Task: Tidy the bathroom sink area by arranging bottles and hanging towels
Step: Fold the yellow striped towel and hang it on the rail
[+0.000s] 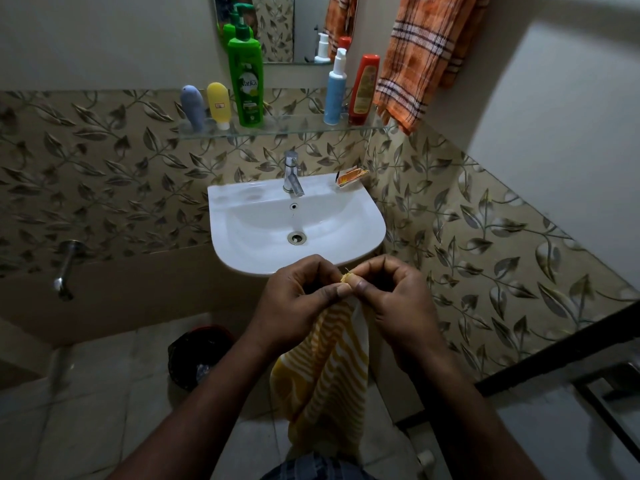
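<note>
Left hand (298, 299): fingers curled, thumb and forefinger pinching the top edge of the yellow striped towel (325, 372).
Right hand (391, 299): pinching the same edge, its fingertips meeting the other hand's.
Where it hangs: below both hands, just in front of the sink (242, 244).
Glass shelf (294, 128): green pump bottle (246, 81) is the tallest of 5 standing upright.
Orange checked towel (422, 53): hung at the upper right, beside the shelf.
Sink rim: small orange packet (351, 176), possibly a sachet.

On the far shelf (294, 128), the tall green bottle (246, 81) reads "Vatika" in white letters, while the sticker on the yellow tube (219, 102) left of it and the red bottle (363, 89) label at right are too small to read.
</note>
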